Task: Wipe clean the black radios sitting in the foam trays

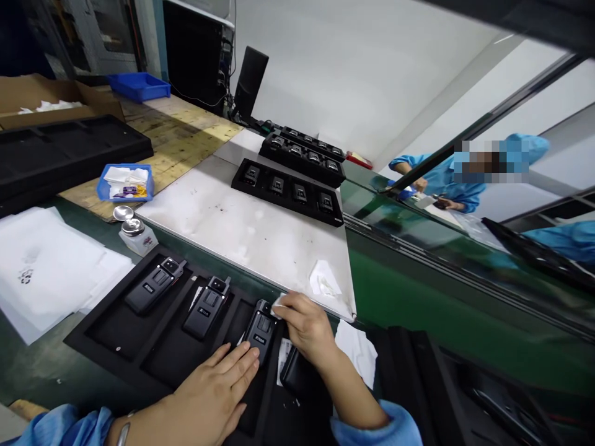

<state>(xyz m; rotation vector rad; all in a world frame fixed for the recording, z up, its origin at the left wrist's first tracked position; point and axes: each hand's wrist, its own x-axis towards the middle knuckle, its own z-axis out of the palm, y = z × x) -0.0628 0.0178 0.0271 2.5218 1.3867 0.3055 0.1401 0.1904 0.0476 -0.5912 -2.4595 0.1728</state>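
Note:
A black foam tray (111, 341) holds black handheld radios marked "Riton" in its compartments. My left hand (209, 393) lies palm down over the tray, its stretched fingertips touching the lower end of the third radio (261, 331). A small folded white wipe (277, 305) is pinched in my right hand (309, 325), pressed to that radio's upper right edge. Left of it lie a second radio (205, 310) and another radio (152, 288). Partly under my right wrist is a dark device (292, 371) beside a white label.
A metal-topped pump bottle (138, 235) stands behind the tray. Beyond are a blue bin (103, 189) with white cloths, a white board (209, 217) bearing a loaded black tray (288, 207), and a crumpled cloth (323, 279). A person in blue (469, 192) works behind glass.

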